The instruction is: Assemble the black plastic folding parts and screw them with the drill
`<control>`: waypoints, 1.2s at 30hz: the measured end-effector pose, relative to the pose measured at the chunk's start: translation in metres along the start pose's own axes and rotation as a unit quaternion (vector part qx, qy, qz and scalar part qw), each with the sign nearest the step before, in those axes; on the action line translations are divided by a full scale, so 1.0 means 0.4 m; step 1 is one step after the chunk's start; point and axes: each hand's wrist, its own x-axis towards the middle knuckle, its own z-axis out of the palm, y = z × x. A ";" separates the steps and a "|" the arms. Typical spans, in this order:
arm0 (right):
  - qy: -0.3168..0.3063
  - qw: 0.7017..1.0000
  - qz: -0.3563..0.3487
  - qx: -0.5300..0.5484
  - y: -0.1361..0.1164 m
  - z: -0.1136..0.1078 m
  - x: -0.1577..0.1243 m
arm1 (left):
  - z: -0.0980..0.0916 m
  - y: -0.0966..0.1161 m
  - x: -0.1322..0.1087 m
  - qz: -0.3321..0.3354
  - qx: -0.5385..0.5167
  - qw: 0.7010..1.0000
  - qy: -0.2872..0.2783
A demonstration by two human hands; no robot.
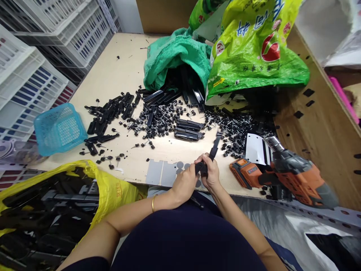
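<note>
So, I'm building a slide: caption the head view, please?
Left-hand fingers and right-hand fingers grip a long black part, left of an orange-and-black power tool.

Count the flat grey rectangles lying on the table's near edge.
2. One grey rectangle lies farther left; the second grey rectangle is just right of it, nearer the left hand. More may be hidden behind that hand.

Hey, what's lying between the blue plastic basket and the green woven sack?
In the head view, a loose heap of black plastic pieces lies between them.
</note>
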 end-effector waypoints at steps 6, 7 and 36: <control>-0.029 0.999 -0.024 0.018 -0.002 0.002 -0.004 | -0.010 0.015 -0.008 0.021 0.007 1.000 0.016; -0.045 0.999 -0.017 0.018 -0.005 -0.002 -0.001 | -0.011 0.014 -0.008 0.025 0.011 1.000 0.014; 0.006 0.997 -0.014 0.077 0.027 -0.010 0.033 | -0.004 0.013 0.021 0.016 0.081 0.997 -0.015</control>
